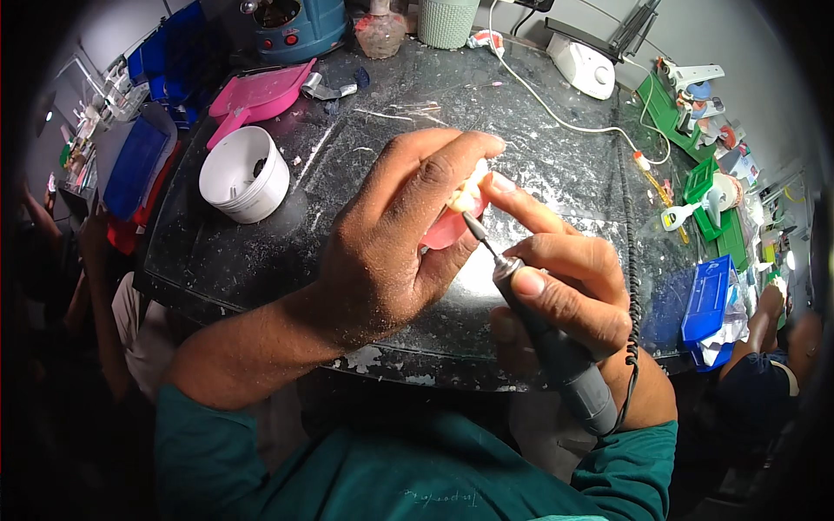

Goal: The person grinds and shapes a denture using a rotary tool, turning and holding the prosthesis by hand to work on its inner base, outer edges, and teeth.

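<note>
Left hand (382, 252) pinching pink denture (452, 227); right hand (556, 295) clasping rotary handpiece (556, 347), bur at teeth: trimming step; steady contact needed.

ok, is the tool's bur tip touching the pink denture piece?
Touching. In the head view the bur tip of the grey handpiece, held in the right hand, meets the edge of the pink denture piece gripped by the left hand, no gap visible.

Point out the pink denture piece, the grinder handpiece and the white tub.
pink denture piece (447, 230): head view, on its pink base below the teeth.
grinder handpiece (565, 365): head view, on its grey barrel.
white tub (269, 187): head view, on its outer wall.
</note>
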Tool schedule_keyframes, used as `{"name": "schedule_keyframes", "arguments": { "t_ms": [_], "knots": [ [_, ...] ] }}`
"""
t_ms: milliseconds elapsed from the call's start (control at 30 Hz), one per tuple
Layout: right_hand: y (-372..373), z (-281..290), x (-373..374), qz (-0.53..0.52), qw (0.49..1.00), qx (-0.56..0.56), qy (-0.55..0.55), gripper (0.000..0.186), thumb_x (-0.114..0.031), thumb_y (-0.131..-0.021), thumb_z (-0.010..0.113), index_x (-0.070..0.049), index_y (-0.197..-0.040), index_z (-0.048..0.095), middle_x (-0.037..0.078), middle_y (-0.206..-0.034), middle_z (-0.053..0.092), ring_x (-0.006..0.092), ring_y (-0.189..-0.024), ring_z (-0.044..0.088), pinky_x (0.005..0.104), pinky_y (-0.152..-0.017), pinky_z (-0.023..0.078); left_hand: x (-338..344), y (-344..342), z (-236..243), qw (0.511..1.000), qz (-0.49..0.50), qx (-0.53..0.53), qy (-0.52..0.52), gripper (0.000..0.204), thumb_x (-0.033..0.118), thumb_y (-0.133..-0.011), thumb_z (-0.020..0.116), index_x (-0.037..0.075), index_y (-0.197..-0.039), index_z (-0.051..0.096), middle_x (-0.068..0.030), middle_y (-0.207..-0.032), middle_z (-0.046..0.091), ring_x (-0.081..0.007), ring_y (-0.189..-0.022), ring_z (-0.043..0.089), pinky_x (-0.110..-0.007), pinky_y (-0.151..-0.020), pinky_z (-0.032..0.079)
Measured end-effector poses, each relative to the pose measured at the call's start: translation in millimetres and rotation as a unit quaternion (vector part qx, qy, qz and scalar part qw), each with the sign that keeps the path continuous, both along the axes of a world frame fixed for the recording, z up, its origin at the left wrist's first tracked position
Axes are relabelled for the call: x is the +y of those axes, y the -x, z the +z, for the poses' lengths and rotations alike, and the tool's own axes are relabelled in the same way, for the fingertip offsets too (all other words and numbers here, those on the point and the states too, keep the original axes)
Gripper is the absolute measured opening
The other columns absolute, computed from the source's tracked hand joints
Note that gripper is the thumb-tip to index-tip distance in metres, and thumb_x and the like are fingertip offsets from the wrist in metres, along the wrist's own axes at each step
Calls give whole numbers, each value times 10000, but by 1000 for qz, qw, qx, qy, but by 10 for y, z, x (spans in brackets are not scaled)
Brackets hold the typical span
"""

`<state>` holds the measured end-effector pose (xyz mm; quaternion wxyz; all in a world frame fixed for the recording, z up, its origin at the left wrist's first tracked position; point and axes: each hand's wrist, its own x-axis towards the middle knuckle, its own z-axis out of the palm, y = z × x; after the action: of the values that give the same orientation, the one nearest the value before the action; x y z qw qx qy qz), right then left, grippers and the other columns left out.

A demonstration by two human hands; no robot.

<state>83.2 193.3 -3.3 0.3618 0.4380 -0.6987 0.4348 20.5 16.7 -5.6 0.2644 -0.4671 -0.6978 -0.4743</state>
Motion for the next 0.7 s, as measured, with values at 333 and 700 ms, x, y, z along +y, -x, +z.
{"name": "schedule_keyframes", "arguments": {
  "t_ms": [333,700],
  "knots": [
    [-7,24,24,9,1000,-15,-8,424,55,-709,781,13,-1089,598,162,-997,573,513,-1125,591,576,-950,505,15,-12,0,1000,10,3,4,400,261,-993,550,-71,-1215,568,-206,-1173,605,-301,-1022,617,-362,-878,500],
    [-47,48,9,7,999,-36,2,415,90,-699,758,14,-1077,606,164,-994,568,508,-1137,587,589,-960,496,26,-21,-11,1000,10,-16,-6,481,355,-1005,524,-76,-1216,557,-201,-1173,599,-280,-1009,617,-356,-876,499]
  ]
}}
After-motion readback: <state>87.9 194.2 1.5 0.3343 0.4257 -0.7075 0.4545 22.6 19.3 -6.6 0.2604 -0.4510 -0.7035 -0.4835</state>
